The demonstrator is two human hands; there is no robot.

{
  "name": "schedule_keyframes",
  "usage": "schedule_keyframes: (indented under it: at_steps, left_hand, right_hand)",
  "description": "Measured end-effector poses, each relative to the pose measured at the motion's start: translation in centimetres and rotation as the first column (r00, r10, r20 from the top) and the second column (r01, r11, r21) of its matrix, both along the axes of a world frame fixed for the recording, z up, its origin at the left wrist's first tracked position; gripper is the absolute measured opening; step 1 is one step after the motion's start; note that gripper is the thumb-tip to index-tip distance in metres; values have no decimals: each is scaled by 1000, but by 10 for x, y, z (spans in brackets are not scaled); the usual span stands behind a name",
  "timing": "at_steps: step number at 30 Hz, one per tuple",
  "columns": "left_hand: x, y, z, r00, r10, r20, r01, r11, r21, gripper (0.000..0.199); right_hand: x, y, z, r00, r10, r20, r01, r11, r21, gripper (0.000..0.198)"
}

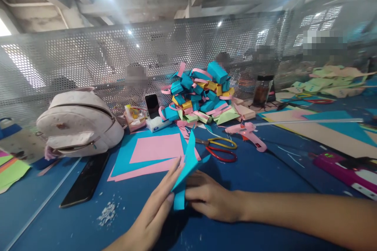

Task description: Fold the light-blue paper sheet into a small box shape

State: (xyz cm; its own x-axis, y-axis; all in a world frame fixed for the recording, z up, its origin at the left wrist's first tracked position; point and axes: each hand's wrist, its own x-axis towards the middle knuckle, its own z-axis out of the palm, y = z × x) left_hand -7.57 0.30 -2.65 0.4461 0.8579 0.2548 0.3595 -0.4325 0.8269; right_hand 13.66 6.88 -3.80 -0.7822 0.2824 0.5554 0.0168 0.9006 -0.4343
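Observation:
A piece of blue paper [185,172] stands partly folded on the blue table [259,176] between my two hands. My left hand [153,208] presses flat against its left side, fingers together and stretched forward. My right hand [212,198] comes in from the right and pinches the paper's lower part against the table. The upper flap of the paper sticks up to a point.
Pink and blue sheets [150,153] lie just behind the fold. Scissors [219,149] and a pink glue gun [250,133] lie right of them. A pile of folded paper pieces [203,94] sits at the mesh wall. A white backpack [79,123] and a black phone [86,180] are at left.

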Motion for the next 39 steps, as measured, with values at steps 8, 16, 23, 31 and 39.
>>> schedule_keyframes:
  at_steps: [8, 16, 23, 31, 39]
  left_hand:
    - [-2, 1, -1, 994, -84, -74, 86, 996, 24, 63]
    - [3, 1, -8, 1000, 2, 4, -2, 999, -53, 60]
    - [6, 0, -10, 998, 37, 53, -32, 995, -96, 57]
    - [8, -1, -3, 987, 104, 123, -87, 987, -136, 46]
    - [8, 0, -4, 976, 167, 138, -144, 976, -163, 47]
  right_hand:
    - [2, -6, 3, 997, -20, -78, 17, 999, -28, 25]
    - [-4, -9, 0, 983, -72, -170, 57, 994, -92, 21]
    - [-2, -11, -1, 979, -83, -186, 55, 987, -149, 25]
    - [-5, -15, 6, 977, -62, -205, -21, 925, -380, 25]
    - [-9, -13, 1, 908, -221, -355, -5, 843, -538, 15]
